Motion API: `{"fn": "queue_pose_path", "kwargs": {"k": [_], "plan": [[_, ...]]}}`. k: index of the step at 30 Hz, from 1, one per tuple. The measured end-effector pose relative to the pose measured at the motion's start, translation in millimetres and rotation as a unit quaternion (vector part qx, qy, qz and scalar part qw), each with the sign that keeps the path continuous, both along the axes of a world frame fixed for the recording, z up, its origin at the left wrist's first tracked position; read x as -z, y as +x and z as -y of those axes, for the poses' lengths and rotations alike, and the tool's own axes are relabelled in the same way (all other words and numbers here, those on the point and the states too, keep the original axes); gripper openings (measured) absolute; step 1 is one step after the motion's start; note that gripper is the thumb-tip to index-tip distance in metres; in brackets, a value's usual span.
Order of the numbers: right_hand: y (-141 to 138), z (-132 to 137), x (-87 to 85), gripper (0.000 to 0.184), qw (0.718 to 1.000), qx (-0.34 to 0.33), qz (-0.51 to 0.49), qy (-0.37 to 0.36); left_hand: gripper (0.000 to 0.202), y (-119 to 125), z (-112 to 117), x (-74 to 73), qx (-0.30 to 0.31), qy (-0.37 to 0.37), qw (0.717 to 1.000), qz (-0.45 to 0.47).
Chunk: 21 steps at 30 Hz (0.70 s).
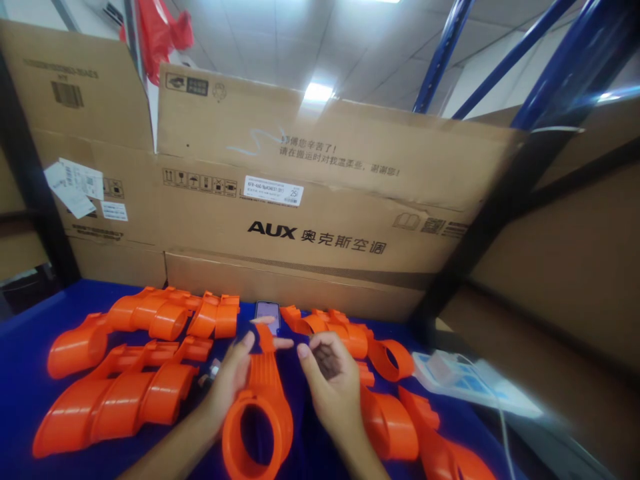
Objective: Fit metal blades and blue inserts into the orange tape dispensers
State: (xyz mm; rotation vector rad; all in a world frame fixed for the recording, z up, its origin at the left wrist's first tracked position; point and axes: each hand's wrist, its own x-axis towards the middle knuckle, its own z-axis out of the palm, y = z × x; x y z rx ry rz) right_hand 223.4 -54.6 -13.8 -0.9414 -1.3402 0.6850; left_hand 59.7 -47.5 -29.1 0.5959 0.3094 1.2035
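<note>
Orange plastic, one pc. in hand: the ring-ended bracket is raised above the blue bench, centre front, ring toward the wearer, narrow strap end pointing away. L. hand is clamped on the strap end, thumb on one side, a finger projecting past the other. R. hand is half open, fingers curled, thumb apart fr. fingertips; it sits just beside the bracket, w/ no visible contact, and nothing can be made out in its grip.

Progress (est.): one pc. is being handled; the rest lie w/o a hand on them. At L., similar pcs. form a back row and a front row, nested fairly neatly; at R., a back group and a front group, more loosely laid. Which side is done and which is left, n/a: no visible mark separates them.

Also shown: phone behind the hands, approx. mid-bench; AUX carton panel at rear; white cable at far R.
</note>
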Motion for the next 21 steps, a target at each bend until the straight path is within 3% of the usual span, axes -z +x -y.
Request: {"fn": "queue_pose_path", "kwargs": {"k": [4,11,16,21], "plan": [[-3,5,-5.0,0.024,0.998,-0.061,0.015,-0.015,0.072,-5,-2,-2.9,-0.018,0.003,0.999,0.026],[-7,6,-5.2,0.039,0.987,-0.145,0.004,-0.070,0.067,-10,-3,-10.2,-0.042,0.036,0.998,0.039],[-9,5,-4.7,0.035,0.986,-0.142,-0.039,-0.075,0.068,-6,2,-4.8,-0.010,0.020,0.999,0.037],[-1,2,-5.0,0.030,0.994,-0.089,-0.027,-0.051,0.065,1,6,-9.7,-0.002,0.014,0.999,0.035]]}}
